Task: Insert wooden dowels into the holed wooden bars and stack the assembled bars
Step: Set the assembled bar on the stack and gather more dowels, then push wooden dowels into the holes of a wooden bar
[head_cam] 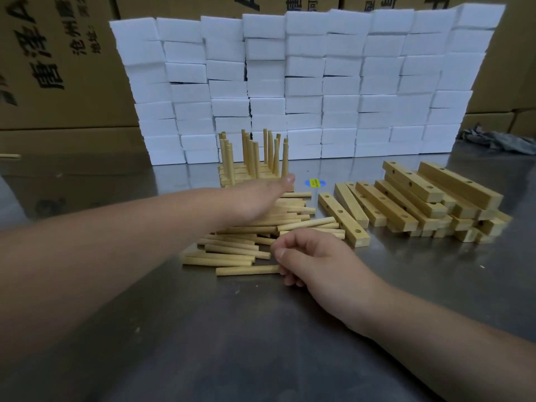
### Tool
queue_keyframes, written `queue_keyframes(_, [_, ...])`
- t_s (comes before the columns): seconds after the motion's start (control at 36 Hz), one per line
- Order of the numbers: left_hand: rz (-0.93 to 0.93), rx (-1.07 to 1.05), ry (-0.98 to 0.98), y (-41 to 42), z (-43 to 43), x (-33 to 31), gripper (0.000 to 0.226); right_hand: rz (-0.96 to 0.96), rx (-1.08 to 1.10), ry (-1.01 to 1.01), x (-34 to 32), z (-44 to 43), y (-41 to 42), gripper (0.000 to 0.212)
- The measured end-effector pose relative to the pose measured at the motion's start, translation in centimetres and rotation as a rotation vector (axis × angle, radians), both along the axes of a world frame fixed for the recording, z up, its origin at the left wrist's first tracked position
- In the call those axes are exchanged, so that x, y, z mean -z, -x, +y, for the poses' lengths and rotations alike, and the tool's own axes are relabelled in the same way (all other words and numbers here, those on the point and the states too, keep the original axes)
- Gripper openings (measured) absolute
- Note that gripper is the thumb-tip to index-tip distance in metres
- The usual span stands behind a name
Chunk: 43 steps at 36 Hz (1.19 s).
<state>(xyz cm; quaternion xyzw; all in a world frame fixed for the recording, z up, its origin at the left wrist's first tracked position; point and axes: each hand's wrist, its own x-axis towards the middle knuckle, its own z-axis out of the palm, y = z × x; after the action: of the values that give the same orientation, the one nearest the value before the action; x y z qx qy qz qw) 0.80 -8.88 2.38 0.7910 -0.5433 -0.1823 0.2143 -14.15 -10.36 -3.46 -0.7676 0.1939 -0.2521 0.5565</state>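
Right hand: it is resting on the worktop toward the near edge, fingers curled in, pinching the right end of the nearest dowel.
Nearest dowel: it is lying flat and crosswise at the near fringe of the loose dowels.
Loose dowels: they are lying in a jumbled heap mid-worktop, just beyond the right hand.
Left hand: it is hovering over that heap, thumb straight and pointing at the far edge. The palm is hiding the fingers, so there is no telling how open it is or whether it is holding anything.
Holed bars: they are sitting piled toward the right edge, with a single bar lying just beside the heap.
Assembled bars: they are sitting stacked just beyond the left thumb, dowels standing upright.
Blue sticker: it is lying flat between the stack and the bar pile.
White foam blocks: they are standing as a wall along the far edge.
Grey cloth: it is lying crumpled at the far right corner.
Cardboard boxes: they are standing behind everything.
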Motion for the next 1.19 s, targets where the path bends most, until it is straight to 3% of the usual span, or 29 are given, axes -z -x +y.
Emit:
queue_keyframes(0.08, [-0.045, -0.034, 0.111, -0.5, 2.6, -0.2, 0.058, 0.027, 0.011, 0.047, 0.1, 0.0, 0.0, 0.015])
queue_keyframes(0.14, [-0.185, -0.085, 0.109, -0.7, 4.4, 0.0, 0.055, 0.036, 0.014, 0.071, 0.2, 0.0, 0.0, 0.013])
queue_keyframes(0.22, [-0.288, -0.188, 0.011, -0.6, 7.1, 1.2, 0.059, 0.057, 0.013, 0.139, 0.2, 0.1, 0.0, 0.011])
queue_keyframes(0.44, [-0.259, -0.251, -0.215, 1.6, 9.3, 4.9, 0.077, 0.126, 0.045, 0.328, -0.1, 0.5, 0.0, 0.016])
queue_keyframes(0.67, [-0.376, -0.286, -0.070, 3.1, 6.8, 5.4, 0.057, 0.122, 0.150, 0.347, -0.4, 0.4, 0.2, 0.021])
queue_keyframes(0.81, [-0.413, -0.304, 0.139, 2.7, 7.5, 5.6, 0.049, 0.176, 0.513, 0.557, -1.8, -1.7, 1.3, 0.017])
queue_keyframes(0.92, [-0.416, -0.290, 0.184, 2.0, 8.0, 5.3, 0.050, 0.382, 0.706, 0.674, -2.3, -4.5, 2.2, 0.035])
queue_keyframes(1.03, [-0.417, -0.276, 0.181, 1.7, 8.3, 5.4, 0.040, 0.658, 0.649, 0.729, -1.5, -5.2, 2.0, 0.040])
queue_keyframes(1.19, [-0.429, -0.267, 0.217, 1.5, 8.4, 5.4, 0.028, 0.732, 0.658, 0.725, -1.2, -5.5, 2.1, 0.037])
